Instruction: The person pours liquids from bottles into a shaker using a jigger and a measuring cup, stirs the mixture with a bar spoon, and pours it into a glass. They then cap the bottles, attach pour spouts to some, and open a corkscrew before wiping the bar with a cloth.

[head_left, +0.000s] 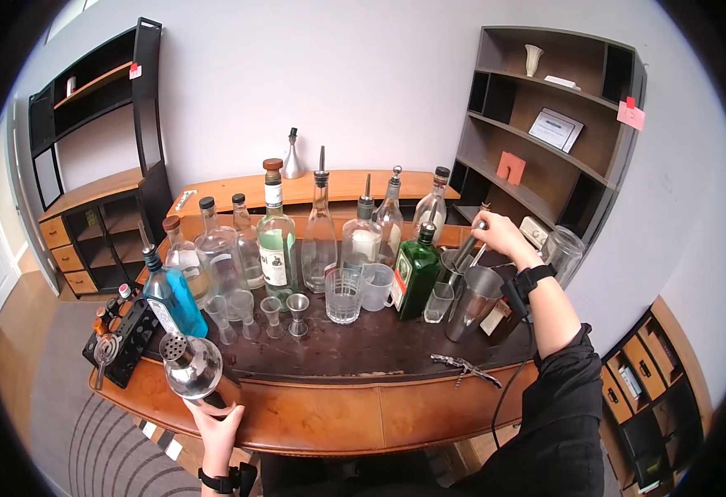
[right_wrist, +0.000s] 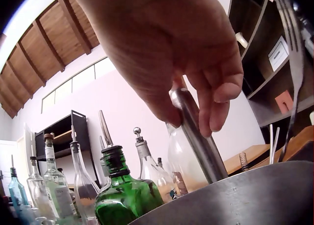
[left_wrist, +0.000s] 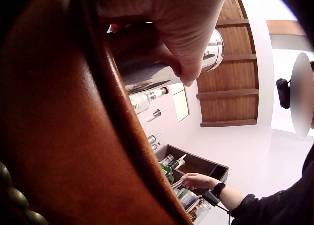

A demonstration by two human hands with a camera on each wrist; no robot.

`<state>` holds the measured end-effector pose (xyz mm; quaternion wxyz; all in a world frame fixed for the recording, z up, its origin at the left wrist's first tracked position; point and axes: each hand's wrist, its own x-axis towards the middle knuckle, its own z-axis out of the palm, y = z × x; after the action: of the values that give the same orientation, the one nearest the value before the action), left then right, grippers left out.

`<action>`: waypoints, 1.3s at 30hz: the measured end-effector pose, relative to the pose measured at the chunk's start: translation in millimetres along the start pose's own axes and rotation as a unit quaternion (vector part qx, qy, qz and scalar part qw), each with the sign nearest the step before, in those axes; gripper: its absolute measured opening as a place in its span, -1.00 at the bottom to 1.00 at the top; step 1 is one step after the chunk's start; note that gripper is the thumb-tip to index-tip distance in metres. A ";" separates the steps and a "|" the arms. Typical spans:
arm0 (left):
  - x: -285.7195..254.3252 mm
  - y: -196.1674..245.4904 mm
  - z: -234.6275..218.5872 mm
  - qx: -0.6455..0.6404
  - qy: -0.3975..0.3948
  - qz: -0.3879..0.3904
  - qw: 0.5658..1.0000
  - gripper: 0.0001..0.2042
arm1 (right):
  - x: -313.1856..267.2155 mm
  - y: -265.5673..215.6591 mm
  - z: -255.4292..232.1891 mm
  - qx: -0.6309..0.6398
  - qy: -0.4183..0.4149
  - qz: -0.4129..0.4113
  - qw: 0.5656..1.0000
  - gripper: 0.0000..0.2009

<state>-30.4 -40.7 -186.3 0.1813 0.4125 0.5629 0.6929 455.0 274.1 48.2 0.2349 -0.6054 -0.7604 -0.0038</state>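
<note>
My left hand [head_left: 218, 424] grips the lower part of a steel cocktail shaker [head_left: 193, 367] at the front left of the table. The shaker's top has a perforated strainer. In the left wrist view, the thumb and palm of the left hand [left_wrist: 169, 31] wrap the shaker [left_wrist: 152, 77] just beyond the leather edge. Over at the right, my right hand [head_left: 504, 238] pinches the upper end of a thick steel rod like a muddler [right_wrist: 198, 137]. The rod slants down behind the rim of a steel tin [right_wrist: 245, 198], which hides its lower end. Beside it stands a green bottle [head_left: 418, 273].
Several pourer-topped bottles line the back, a blue bottle [head_left: 171, 294] at left. Jiggers [head_left: 297, 315] and a cut-glass tumbler [head_left: 343, 296] stand in front. A black caddy [head_left: 127, 352] sits at the left edge, a hinged metal tool [head_left: 467, 369] near the front. A glass jar [head_left: 563, 251] is far right.
</note>
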 end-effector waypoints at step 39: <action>-3.0 9.1 6.8 0.027 0.012 0.007 1.000 -0.04 | -155.9 21.4 131.6 0.268 0.190 0.112 0.938 -0.09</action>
<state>-21.4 -41.3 -178.8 0.1583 0.4124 0.5806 0.6839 452.8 174.8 -131.2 0.5277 -0.5890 -0.6018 0.1113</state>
